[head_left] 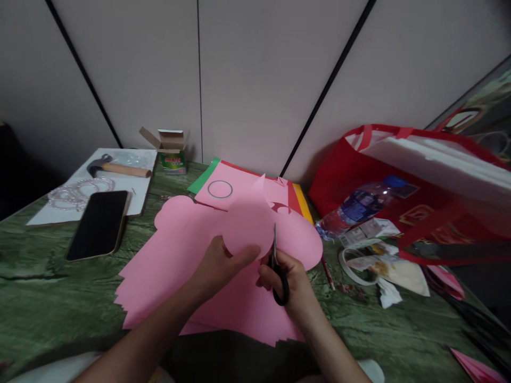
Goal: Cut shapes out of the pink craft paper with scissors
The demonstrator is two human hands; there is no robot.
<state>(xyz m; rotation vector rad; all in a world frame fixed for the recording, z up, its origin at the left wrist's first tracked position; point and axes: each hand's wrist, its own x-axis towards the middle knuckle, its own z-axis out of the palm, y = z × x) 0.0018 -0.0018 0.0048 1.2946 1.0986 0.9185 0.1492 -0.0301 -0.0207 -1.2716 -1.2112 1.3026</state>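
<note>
My left hand (227,263) pinches the lower edge of a round piece of pink paper (248,223), thumb in front. A pointed scrap stands up from the top of this disc. In my right hand (289,279) are black-handled scissors (282,290), fingers in the loops, with the blades upright against the disc's right edge. Below both hands spreads a stack of pink paper sheets (167,266) with jagged lower edges. Behind the disc, another pink sheet bears a drawn circle outline (220,189). A rounded pink piece (301,239) lies to the right.
Left are a phone (99,226), a hammer (125,169) on white paper and a small open green box (173,159). On the right stand a red bag (331,181) and a leaning plastic bottle (355,207), near a tape roll (359,266). A panelled wall (239,80) closes the back.
</note>
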